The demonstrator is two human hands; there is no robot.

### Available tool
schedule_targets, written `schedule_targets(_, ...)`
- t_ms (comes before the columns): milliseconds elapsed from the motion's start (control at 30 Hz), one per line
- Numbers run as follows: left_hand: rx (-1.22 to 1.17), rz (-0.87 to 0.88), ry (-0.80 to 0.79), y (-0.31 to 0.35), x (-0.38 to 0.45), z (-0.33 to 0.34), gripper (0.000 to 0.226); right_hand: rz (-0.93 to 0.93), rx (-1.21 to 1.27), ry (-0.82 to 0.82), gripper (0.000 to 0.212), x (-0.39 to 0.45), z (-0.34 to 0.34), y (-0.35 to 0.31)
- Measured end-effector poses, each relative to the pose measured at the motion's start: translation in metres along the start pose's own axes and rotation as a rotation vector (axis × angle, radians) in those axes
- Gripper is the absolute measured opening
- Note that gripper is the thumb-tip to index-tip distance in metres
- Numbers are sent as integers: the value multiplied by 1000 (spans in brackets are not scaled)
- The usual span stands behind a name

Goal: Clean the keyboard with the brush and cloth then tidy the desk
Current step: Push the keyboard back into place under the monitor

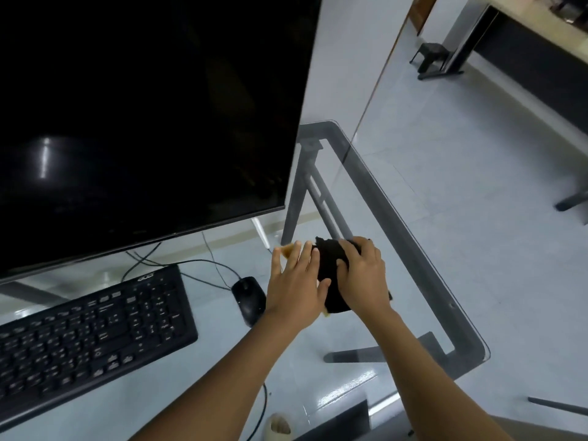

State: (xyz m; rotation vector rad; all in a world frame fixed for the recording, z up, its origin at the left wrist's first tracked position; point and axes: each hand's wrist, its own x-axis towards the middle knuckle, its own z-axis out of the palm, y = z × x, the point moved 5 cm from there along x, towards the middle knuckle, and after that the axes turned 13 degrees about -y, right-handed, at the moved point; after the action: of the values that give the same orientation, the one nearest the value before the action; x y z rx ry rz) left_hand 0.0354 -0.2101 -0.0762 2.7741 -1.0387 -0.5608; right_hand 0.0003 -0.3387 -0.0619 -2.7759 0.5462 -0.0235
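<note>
Black cloth (pixel 329 272) was mostly covered by both hands, its shape unclear; a tan bit poking out past the left hand (pixel 297 281) was too blurred to identify. Keyboard (pixel 86 338) was cut off at left edge, key legends unreadable. Monitor (pixel 143 122) was cropped top and left.

Both bare forearms reach forward from the near edge of the tabletop toward its right side, converging so the hands meet side by side. The left hand (pixel 297 278) lies palm down with its fingers straight and slightly spread, pointing away from the person, the thumb angled toward the other hand and pressing on the black cloth (pixel 331 275) between them. The right hand (pixel 361 275) sits just beside it, knuckles up, fingers curled over the cloth and gripping it. The two wrists are nearly level, and the right forearm runs in from the lower right corner.
</note>
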Motion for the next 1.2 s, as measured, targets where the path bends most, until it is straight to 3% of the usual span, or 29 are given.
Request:
schedule_targets(333, -51, -281, 41, -149, -148, -33, 69, -244, 233, -159, 43, -46, 35, -175)
schedule_targets(633, -126, -545, 78, -278, -285, -29, 63, -258, 286, -302, 48, -106, 69, -300)
schedule_targets(833, -340, -701, 171, -330, -337, -11, 67, -182, 237, -302, 47, -118, 84, -319)
schedule_targets(967, -573, -884, 286, -360, -364, -2, 72, 9, 72, -314, 46, -112, 85, -304)
schedule_targets(1100, -657, -1065, 285, -377, -381, 5, 52, 162, 42, -370, 42, -102, 89, -287)
schedule_targets(1200, -670, -1091, 270, -387, -381, 14, 46, 166, 131, -402, 38, -98, 101, -283)
